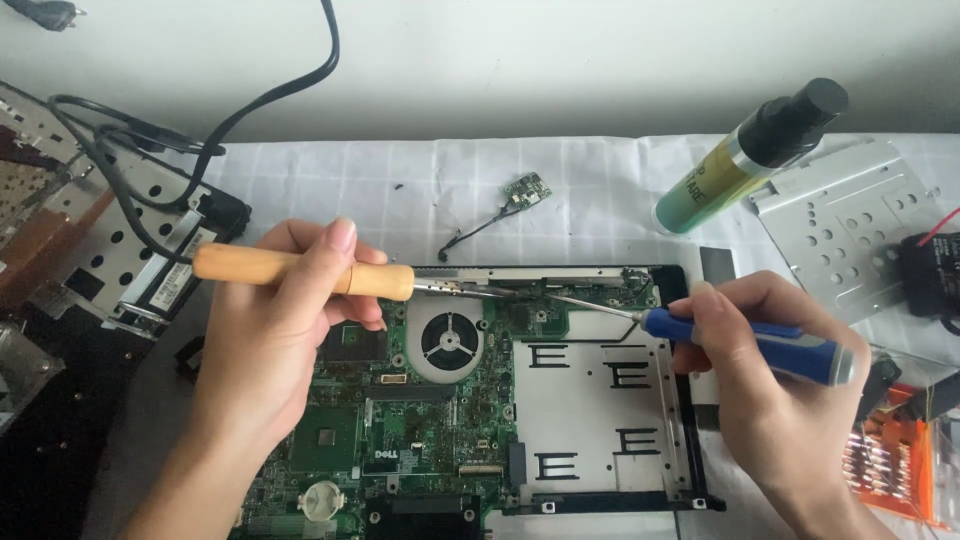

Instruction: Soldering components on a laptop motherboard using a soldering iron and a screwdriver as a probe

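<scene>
My left hand (275, 340) grips a tool with a wooden handle (300, 272), probably a soldering iron, its metal tip reaching right over the board's upper edge. My right hand (770, 400) holds a blue-handled screwdriver (750, 345) whose thin shaft points left and meets the other tip near the top of the green laptop motherboard (420, 430). The board sits in a black chassis (690, 420) with a round fan (449, 340) and a silver metal plate (590, 420) on its right half.
A green spray bottle with a black cap (745, 160) leans at the back right. Beside it lies a perforated metal bracket (850, 220). A small circuit board with a wire (525, 190) rests on the white cloth. Metal drive casing and black cables (130, 220) sit left; an orange bit case (895, 460) right.
</scene>
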